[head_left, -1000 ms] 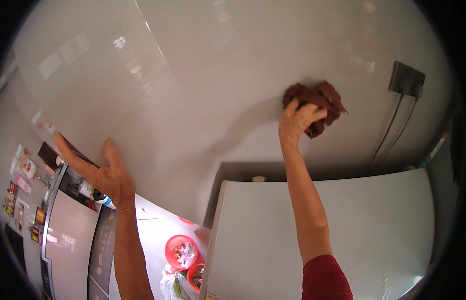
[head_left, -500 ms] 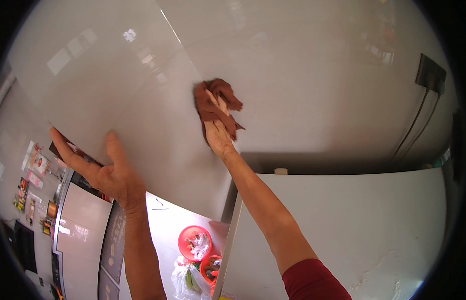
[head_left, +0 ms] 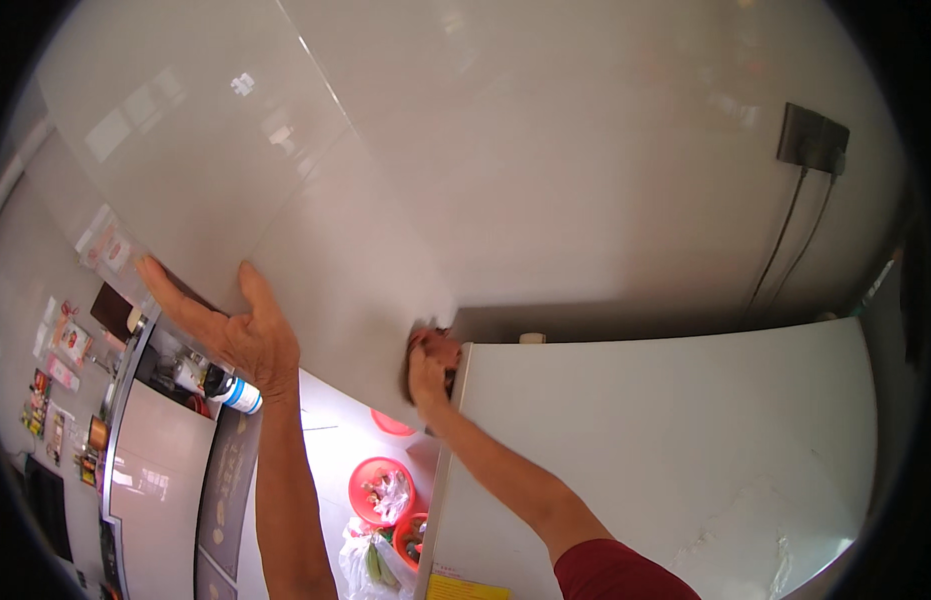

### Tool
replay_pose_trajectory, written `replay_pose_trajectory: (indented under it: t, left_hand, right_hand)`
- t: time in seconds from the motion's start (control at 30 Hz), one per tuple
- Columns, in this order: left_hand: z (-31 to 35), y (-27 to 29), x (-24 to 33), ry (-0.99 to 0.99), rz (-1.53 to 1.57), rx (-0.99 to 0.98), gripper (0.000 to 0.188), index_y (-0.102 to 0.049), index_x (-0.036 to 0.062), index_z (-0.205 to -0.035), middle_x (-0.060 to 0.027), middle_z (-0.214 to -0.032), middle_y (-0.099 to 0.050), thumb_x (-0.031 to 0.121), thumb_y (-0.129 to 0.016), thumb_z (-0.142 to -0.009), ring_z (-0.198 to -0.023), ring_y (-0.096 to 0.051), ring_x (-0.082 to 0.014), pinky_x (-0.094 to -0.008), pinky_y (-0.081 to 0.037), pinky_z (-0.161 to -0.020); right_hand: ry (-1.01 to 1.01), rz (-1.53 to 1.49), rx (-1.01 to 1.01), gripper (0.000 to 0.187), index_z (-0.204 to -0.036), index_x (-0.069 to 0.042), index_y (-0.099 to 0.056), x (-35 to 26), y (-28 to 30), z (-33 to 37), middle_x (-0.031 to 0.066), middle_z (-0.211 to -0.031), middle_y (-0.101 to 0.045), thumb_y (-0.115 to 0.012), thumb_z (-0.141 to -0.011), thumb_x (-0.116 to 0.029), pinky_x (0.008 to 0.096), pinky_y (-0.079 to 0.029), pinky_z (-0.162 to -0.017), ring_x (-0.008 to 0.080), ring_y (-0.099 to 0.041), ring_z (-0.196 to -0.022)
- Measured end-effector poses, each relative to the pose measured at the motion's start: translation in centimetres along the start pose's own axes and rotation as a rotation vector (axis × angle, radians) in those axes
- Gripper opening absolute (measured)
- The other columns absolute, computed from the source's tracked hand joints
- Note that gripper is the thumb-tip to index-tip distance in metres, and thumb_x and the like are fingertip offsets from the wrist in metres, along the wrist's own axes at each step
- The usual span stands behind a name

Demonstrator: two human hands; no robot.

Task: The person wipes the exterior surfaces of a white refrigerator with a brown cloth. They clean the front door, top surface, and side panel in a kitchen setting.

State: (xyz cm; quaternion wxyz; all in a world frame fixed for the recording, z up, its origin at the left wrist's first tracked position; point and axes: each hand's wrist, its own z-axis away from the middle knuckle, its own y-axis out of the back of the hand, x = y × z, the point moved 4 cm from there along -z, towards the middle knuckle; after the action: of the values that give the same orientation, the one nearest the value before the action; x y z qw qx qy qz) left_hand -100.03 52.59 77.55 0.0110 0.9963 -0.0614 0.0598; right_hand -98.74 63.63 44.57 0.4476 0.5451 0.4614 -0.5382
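Observation:
My right hand (head_left: 426, 378) grips a brown cloth (head_left: 441, 348) and presses it to the glossy light grey tiled wall (head_left: 545, 190). The cloth is low down, beside the left back corner of a white appliance top (head_left: 645, 420); part of it is hidden by my fingers. To the left, my left hand (head_left: 253, 340) holds nothing. Its fingers are spread, with the fingertips at the wall's left outer edge and one digit lying against the wall's face.
A dark socket plate (head_left: 813, 138) with two cords is at right on the wall. Red basins (head_left: 382, 488) and a plastic bag of greens (head_left: 370, 565) stand on the floor below. A counter (head_left: 150, 450) with a blue-and-white bottle (head_left: 235, 390) runs along the left.
My right hand has moved down the wall with the brown cloth, to the appliance's corner. My left hand stays spread at the wall's edge. The view has shifted slightly.

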Motion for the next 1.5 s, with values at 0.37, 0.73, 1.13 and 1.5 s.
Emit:
replay_pose_trajectory:
  t: [0.37, 0.73, 1.13, 1.5]
  left_hand:
    - [0.0, 0.7, -0.5, -0.058, 0.025, 0.004, 0.066, -0.021, -0.0022, -0.145, -0.0208, -0.149, -0.024, 0.012, -0.053, -0.089, -0.136, -0.027, -0.0351, -0.0425, -0.022, -0.112]
    - [0.3, 0.2, -0.3, -0.033, 0.028, 0.016, 0.073, -0.021, 0.0006, -0.145, -0.0183, -0.149, -0.026, 0.004, -0.056, -0.081, -0.136, -0.028, -0.0335, -0.0414, -0.025, -0.112]
    - [0.0, 0.0, -0.2, -0.023, 0.112, 0.038, 0.073, -0.02, 0.0017, -0.146, -0.019, -0.151, -0.021, 0.002, -0.055, -0.082, -0.138, -0.024, -0.0336, -0.0423, -0.022, -0.113]
    - [0.2, 0.3, -0.9, -0.149, 0.026, 0.09, 0.068, -0.026, 0.0017, -0.144, -0.0191, -0.147, -0.03, 0.005, -0.057, -0.084, -0.134, -0.032, -0.0344, -0.042, -0.027, -0.11]
  right_hand:
    - [1.123, -0.115, 0.02, 0.041, -0.123, -0.005, -0.053, -25.3, 3.6, 3.9, 0.0181, -0.125, -0.045, -0.054, -0.082, -0.007, 0.0464, -0.036, -0.093, 0.0393, -0.041, -0.107]
    - [1.518, 0.81, 0.849, 0.047, -0.126, -0.011, -0.056, -28.7, 28.1, -15.9, 0.0107, -0.124, -0.048, -0.057, -0.079, -0.009, 0.0406, -0.043, -0.085, 0.0289, -0.048, -0.113]
    - [0.214, 0.436, 1.313, 0.057, -0.144, -0.016, -0.026, -15.1, 43.7, -19.4, 0.0136, -0.136, -0.038, -0.052, -0.093, -0.014, 0.0441, -0.042, -0.092, 0.0375, -0.044, -0.115]
    - [0.935, 0.865, 0.777, 0.063, -0.139, 0.003, -0.034, -20.5, 29.1, -14.4, 0.0276, -0.135, -0.035, -0.057, -0.08, -0.001, 0.0467, -0.04, -0.097, 0.0441, -0.045, -0.115]
